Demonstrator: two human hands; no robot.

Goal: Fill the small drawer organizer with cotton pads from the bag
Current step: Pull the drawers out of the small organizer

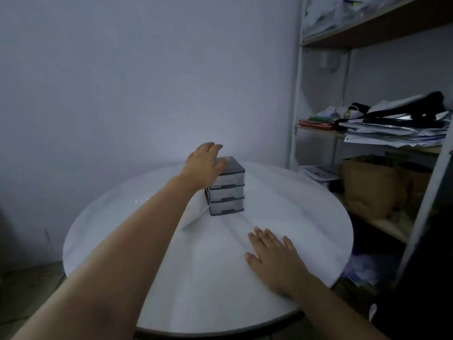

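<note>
A small drawer organizer with a dark frame and three clear drawers, all pushed in, stands on the far middle of a round white table. My left hand reaches over its top left corner, fingers extended and touching the lid. A white bag lies against the organizer's left side, partly hidden by my left forearm. My right hand rests flat on the table, palm down, in front of the organizer.
A shelf unit stands close to the table's right side, loaded with stacked papers, a brown paper bag and other clutter. A plain wall is behind the table.
</note>
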